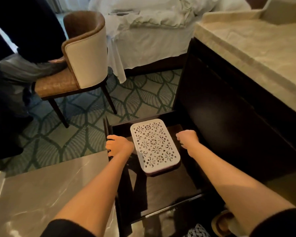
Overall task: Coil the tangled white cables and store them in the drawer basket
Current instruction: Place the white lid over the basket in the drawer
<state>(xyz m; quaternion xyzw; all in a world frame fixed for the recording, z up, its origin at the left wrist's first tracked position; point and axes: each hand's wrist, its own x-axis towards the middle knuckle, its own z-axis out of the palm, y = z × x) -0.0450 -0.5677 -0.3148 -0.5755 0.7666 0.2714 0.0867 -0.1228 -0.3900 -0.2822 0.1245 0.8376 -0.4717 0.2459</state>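
The left hand's (pixel 120 146) fingers (pixel 109 147) curl over the left rim of the open drawer (pixel 161 190) and grip it. The right hand (pixel 187 137) is bunched with its fingers curled under at the drawer's far right side. Whether they hold the rim, or anything at all, cannot be told.

The step looks like sliding the drawer. It goes best with both hands moving at the same pace so the drawer runs straight. The fingers should also stay off the narrow gap beside the dark cabinet (pixel 220 117) to the right of the right hand.

Between the two sets of fingers, just inside each, sits the drawer basket (pixel 161 170), resting on the drawer's dark floor. A white lid (pixel 155 144) pierced with an ornamental scroll pattern covers it and lies flat. The white cables are not in view, and the cut-outs are too small and dark to show whether they are coiled under the lid. If they are not, the lid has to come off before anything is stored.

Left of the left fingers and nearer the person lies the grey marble tabletop (pixel 41 194). Beyond the fingers are patterned carpet (pixel 75 134), a brown chair (pixel 85 53) and a bed (pixel 152 40) with rumpled white linen.
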